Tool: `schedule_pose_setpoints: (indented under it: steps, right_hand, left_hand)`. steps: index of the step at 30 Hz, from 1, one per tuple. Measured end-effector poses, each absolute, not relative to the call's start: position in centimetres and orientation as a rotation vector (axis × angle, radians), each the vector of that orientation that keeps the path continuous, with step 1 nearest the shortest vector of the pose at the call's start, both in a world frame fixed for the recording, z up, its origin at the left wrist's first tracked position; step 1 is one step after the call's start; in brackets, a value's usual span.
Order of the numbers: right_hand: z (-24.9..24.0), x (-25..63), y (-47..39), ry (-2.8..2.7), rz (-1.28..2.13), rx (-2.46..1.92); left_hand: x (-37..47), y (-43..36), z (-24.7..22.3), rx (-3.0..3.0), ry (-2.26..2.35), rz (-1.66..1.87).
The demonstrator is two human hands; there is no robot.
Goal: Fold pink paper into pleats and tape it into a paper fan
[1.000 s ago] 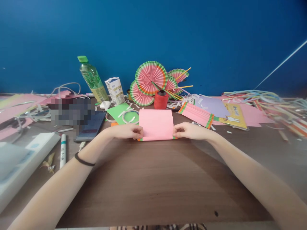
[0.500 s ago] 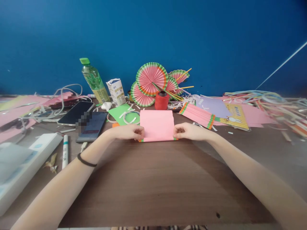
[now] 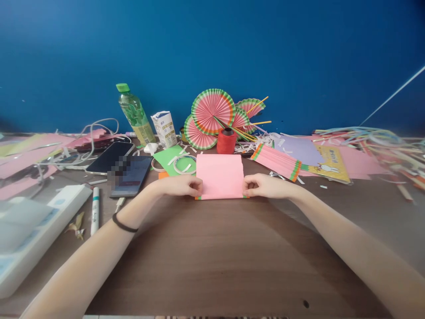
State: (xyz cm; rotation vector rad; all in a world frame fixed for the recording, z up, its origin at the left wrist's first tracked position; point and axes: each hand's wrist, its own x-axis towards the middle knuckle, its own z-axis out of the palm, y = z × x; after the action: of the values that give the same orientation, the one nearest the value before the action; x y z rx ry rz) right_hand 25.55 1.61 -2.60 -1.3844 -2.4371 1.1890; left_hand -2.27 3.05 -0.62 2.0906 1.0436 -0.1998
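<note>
"What are the fingers doing?"

"The left hand [image 3: 186,185] has thumb and forefinger closed in a pinch on the near left corner of the pink sheet [image 3: 219,173]. The right hand [image 3: 268,185] mirrors it at the near right corner. The other fingers curl in behind; how hard either pinch presses, I can't tell."

"And the sheet between them?"

"On the table [image 3: 219,257], straight ahead of the body, its near edge doubled into a narrow band with green and orange showing at both ends. I'd call it very light, thin and bendy, but stiff enough to keep a crease."

"Slippery?"

"It could skate on that smooth top, I'd guess. Best held right where the hands are, at both ends of the band; a grip on one end alone might skew the fold. Soft pressure, too (paper never forgives a stray dent)."

"What lies further out?"

"A red spool [image 3: 226,143] just beyond the far edge, a tape roll [image 3: 185,165] to the left, a pleated strip [image 3: 276,162] to the right. Behind the spool stand round paper fans [image 3: 213,108]; their ribs look crushable, so they'd want holding by the sticks."
</note>
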Motion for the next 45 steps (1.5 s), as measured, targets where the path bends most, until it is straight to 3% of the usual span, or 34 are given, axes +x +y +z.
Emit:
schedule_pose_setpoints:
  steps: [45]
  right_hand:
    - [-2.98,24.97,1.28,-2.62,0.916,-1.362]
  left_hand:
    - [-1.47,2.23,-1.03,2.179,1.141,-0.289]
